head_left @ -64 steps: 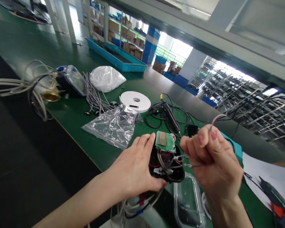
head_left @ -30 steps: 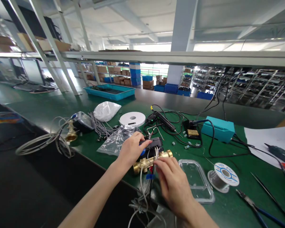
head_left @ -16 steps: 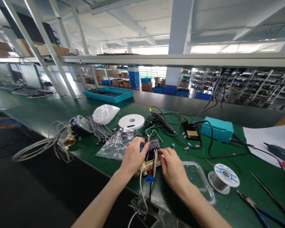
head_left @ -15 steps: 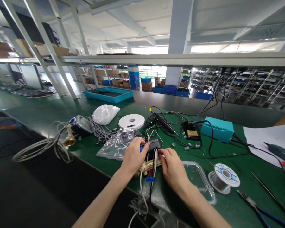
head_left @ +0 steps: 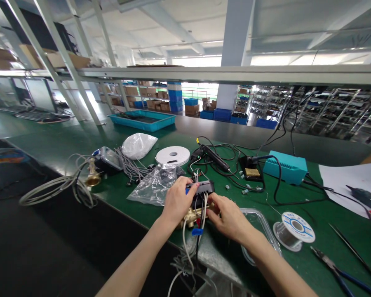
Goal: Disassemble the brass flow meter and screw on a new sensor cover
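Note:
At the bench edge, my left hand is closed around the left side of a black meter housing, with the thumb on top. Below it lies a brass pipe fitting. My right hand is closed at the fitting's right end, by the cables; its fingertips are partly hidden. Grey and black cables run from the housing's near side down over the edge, and a blue tag is on them. Thin stripped wires stick up behind the housing.
A clear plastic tray, solder spool and pliers lie to the right. Behind are a plastic bag, white reel, black corded tool and teal soldering station. Another meter with coiled cable sits left.
My right hand's fingers have shifted slightly lower and curl in more at the brass fitting. My left hand keeps its hold on the housing. The whole view has shifted a little.

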Tool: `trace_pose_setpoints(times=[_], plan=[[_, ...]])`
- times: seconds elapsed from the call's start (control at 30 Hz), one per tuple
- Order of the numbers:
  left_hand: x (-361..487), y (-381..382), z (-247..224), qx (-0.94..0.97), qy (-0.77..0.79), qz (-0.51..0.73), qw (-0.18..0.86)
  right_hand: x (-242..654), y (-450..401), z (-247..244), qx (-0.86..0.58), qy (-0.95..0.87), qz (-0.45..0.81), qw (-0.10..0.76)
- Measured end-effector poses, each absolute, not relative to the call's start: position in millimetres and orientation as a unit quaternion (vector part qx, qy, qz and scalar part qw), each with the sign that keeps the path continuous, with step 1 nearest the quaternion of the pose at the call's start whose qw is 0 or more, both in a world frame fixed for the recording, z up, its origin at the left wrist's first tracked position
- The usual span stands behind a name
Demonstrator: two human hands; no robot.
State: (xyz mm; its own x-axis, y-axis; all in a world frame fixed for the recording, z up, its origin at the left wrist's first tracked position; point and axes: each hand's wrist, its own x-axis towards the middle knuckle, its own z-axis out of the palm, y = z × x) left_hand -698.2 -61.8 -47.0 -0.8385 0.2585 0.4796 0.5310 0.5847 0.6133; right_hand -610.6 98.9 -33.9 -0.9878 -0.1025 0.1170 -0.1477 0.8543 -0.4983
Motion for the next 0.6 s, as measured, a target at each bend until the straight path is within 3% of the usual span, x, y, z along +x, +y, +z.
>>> trace_pose_setpoints(times=[0.13, 0.23, 0.4, 0.6], plan=[[-699, -62, -48, -0.224, -0.879, -0.388, 0.164, -607, 92, -34, 0.057, -0.972, 0.210, 0.083], [-699, -62, -48, -0.216, -0.882, -0.385, 0.163, -608, 79, -42, 0.019, -0.945, 0.311, 0.103], [-697, -62, -48, -0.207, -0.885, -0.383, 0.164, -623, 57, -56, -0.058, -0.815, 0.576, 0.016], [-694, -61, -45, -0.200, -0.887, -0.383, 0.164, -634, 46, -52, -0.089, -0.788, 0.607, -0.052]])
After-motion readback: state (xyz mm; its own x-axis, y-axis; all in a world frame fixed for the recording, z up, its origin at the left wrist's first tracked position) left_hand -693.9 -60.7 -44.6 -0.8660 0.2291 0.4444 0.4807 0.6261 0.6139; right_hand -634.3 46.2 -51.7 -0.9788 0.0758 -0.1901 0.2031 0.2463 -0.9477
